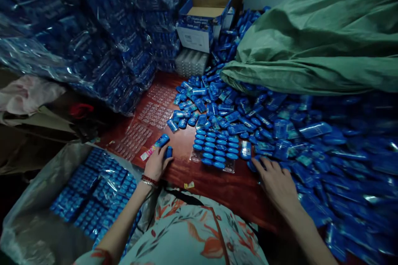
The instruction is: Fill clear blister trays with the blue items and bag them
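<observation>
Small blue plastic-wrapped packs with rounded ends lie all over the reddish table. Between the thumb and fingers of my left hand (pixel 156 163) is one blue pack (pixel 168 152). Another blue pack (pixel 162 140) lies just past those fingertips, and a pink and yellow strip (pixel 148 153) is beside the hand. My right hand (pixel 277 180) rests at the near edge of the pile, fingers spread, its fingertips touching a blue pack (pixel 251 165). Between my hands a clear plastic tray (pixel 229 167) holds several rows of upright blue packs (pixel 214 149). A single pack (pixel 245 149) lies against its right side.
Clear moulded trays (pixel 155 112) lie at the left of the table (pixel 186 174). A heap of packs (pixel 236 107) spreads right under green cloth (pixel 311 49). Behind are an open box (pixel 199 25) and wrapped stacks (pixel 93 29). A lined container (pixel 40 186) of filled trays stands lower left.
</observation>
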Demonstrator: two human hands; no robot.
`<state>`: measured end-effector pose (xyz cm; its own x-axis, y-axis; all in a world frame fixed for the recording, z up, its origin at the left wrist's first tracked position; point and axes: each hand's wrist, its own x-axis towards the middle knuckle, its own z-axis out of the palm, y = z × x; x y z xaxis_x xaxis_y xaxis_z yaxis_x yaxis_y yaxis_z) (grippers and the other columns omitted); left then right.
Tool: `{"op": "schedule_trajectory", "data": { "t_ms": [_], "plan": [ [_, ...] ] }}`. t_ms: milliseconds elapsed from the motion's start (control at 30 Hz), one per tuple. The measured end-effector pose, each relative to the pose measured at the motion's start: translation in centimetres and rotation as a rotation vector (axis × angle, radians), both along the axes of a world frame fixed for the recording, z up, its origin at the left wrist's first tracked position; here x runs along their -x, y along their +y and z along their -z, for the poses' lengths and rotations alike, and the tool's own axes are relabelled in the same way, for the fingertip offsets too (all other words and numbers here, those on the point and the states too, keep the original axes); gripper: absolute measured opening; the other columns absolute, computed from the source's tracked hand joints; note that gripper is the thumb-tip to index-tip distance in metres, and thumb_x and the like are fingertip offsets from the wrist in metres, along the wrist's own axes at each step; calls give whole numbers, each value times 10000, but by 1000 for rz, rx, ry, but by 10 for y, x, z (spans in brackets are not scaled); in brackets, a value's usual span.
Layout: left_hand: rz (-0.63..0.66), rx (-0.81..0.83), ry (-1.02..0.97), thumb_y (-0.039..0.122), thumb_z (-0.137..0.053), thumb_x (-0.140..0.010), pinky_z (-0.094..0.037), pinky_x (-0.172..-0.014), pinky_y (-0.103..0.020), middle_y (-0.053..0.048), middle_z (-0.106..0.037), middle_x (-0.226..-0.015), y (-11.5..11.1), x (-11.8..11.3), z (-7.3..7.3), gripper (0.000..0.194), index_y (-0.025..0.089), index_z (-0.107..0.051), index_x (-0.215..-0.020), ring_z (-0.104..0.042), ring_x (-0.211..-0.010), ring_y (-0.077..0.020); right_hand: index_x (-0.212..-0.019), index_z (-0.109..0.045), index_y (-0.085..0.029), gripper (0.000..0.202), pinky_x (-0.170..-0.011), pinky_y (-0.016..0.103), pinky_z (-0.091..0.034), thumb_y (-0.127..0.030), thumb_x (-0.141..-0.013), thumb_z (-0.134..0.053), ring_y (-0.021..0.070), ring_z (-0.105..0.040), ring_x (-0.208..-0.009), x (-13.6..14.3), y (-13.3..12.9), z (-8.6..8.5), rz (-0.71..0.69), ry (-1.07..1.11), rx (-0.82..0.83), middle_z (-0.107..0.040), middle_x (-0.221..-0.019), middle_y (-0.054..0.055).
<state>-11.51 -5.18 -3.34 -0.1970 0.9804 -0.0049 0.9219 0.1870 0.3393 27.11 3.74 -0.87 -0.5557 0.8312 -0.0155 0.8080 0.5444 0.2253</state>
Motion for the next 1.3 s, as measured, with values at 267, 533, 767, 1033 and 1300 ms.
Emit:
{"op": "schedule_trajectory", "data": {
  "t_ms": [267,533,767,1033,1300],
  "plan": [
    [-29,62,-487,292,-527,-788,-496,-821,-363,-75,-648,-1003,13,-19,-16,387,179,-498,-1158,-635,-915,-221,-1108,-537,-191,245,-826,335,-473,-255,-887,-455,198,-587,-941,-3,-21,-27,163,759,53,-612,-1028,87],
    [-283,-205,-978,417,-624,-737,-502,-771,-296,-55,-627,-924,26,-57,-23,373,164,-533,-996,-607,-845,-160,-1071,-570,-223,204,-823,347,-500,-232,-886,-486,187,-605,-911,47,-44,1,195,1090,159,-625,-976,60],
    [-67,-194,-634,366,-506,-840,-469,-854,-322,-60,-530,-961,21,-49,-7,279,198,-633,-1024,-543,-947,-176,-1191,-535,-190,403,-803,324,-501,-57,-854,-361,198,-572,-953,52,-24,2,24,640,260,-590,-1044,91],
    [195,-190,-380,321,-500,-860,-485,-880,-359,-85,-548,-1077,18,-42,-1,348,217,-532,-1190,-570,-998,-204,-1187,-515,-171,490,-723,302,-461,38,-773,-357,209,-544,-863,67,-15,-19,-48,223,229,-580,-989,90],
    [401,-181,-157,218,-392,-902,-513,-751,-301,-107,-572,-1038,30,-57,2,274,189,-523,-1141,-594,-880,-188,-1101,-543,-155,392,-722,306,-451,26,-787,-393,215,-560,-844,75,-17,-23,-81,164,255,-578,-948,96]
  ]
}}
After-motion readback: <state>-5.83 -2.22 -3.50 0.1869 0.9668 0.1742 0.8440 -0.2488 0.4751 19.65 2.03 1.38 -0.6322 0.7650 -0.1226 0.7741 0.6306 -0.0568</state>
